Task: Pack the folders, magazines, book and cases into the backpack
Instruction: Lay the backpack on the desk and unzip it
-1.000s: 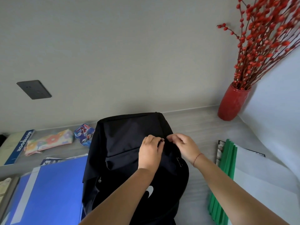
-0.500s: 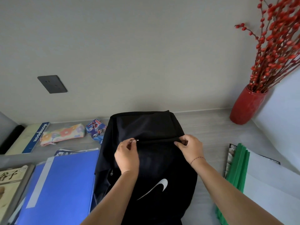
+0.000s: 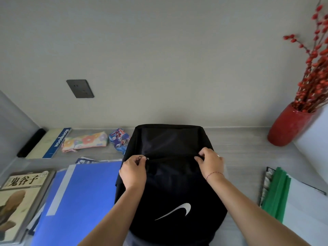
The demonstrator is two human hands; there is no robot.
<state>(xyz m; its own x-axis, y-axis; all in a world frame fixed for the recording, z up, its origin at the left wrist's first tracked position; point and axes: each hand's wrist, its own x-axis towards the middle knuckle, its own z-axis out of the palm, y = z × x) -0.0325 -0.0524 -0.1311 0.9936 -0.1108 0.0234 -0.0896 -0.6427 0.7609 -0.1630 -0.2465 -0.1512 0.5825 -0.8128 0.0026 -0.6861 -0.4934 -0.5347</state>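
Backpack (image 3: pixel 170 189) on desk, left hand (image 3: pixel 133 172) pinching zipper pull (image 3: pixel 147 158), right hand (image 3: pixel 210 161) gripping fabric by zipper

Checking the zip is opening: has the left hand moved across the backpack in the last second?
Yes. The left hand, pinching the zipper pull, went left across the backpack, away from the right hand.

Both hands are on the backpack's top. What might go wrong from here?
The left hand only pinches the small zipper pull, so it may slip free.
The right hand bunches loose fabric of the backpack by the zipper line; that slack could snag.
The cartoon-print case lies tight beside the backpack and may get shoved if the bag shifts.
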